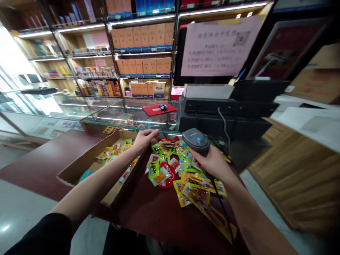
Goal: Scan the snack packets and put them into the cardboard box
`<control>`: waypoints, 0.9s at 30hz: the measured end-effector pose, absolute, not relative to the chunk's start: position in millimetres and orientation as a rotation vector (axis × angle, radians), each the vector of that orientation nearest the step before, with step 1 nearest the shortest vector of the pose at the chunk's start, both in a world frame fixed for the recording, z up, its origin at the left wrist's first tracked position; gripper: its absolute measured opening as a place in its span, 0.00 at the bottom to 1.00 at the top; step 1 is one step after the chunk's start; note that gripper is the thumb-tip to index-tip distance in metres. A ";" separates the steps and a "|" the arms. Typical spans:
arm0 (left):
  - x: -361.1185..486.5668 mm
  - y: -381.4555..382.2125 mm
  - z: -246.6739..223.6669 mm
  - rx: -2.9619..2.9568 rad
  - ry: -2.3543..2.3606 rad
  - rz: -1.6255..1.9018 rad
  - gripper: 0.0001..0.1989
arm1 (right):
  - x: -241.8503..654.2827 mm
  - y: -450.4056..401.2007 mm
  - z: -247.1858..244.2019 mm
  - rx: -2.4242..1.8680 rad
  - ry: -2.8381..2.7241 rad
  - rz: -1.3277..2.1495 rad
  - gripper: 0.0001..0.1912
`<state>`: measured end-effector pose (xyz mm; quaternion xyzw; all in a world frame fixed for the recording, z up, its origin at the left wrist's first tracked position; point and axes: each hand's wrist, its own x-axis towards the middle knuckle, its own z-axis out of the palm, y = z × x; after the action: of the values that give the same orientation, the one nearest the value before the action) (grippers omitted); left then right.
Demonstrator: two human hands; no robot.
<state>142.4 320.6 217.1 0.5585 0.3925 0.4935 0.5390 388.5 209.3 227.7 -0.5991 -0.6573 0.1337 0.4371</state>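
Head: scanner [196, 139] in R hand [215, 163]

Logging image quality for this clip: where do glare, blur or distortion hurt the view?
Head view: daylight burns out the far left edge; strip lights reflect in the glass counter; the pink notice is soft; shelf uprights lean outward toward the left.

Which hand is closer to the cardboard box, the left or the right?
Left. The left hand is right by the box's far right corner; the right hand is well off to the right, holding a scanner over the packets.
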 end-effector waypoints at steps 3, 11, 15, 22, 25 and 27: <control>187.5 326.7 212.7 1.358 0.875 1.093 0.21 | 402.4 206.1 236.6 -1.502 -1.595 0.278 0.18; 277.0 331.7 182.7 1.591 0.849 0.876 0.19 | 444.1 200.5 250.0 -1.545 -1.484 0.363 0.18; 298.9 323.1 169.3 2.145 0.662 0.687 0.18 | 458.1 197.6 252.7 -1.545 -1.462 0.408 0.18; 315.5 304.4 172.2 2.971 0.219 0.291 0.23 | 458.8 193.4 260.8 -1.497 -1.469 0.318 0.17; 323.6 297.0 171.7 3.059 0.335 0.141 0.23 | 457.1 191.5 262.4 -1.504 -1.484 0.324 0.16; 329.2 288.7 168.0 3.092 0.426 0.045 0.22 | 456.0 190.7 262.7 -1.511 -1.489 0.331 0.16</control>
<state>329.2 288.7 168.0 0.9905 0.1366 0.0145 0.0100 456.0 190.7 262.7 -0.6185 -0.6095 0.1354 0.4771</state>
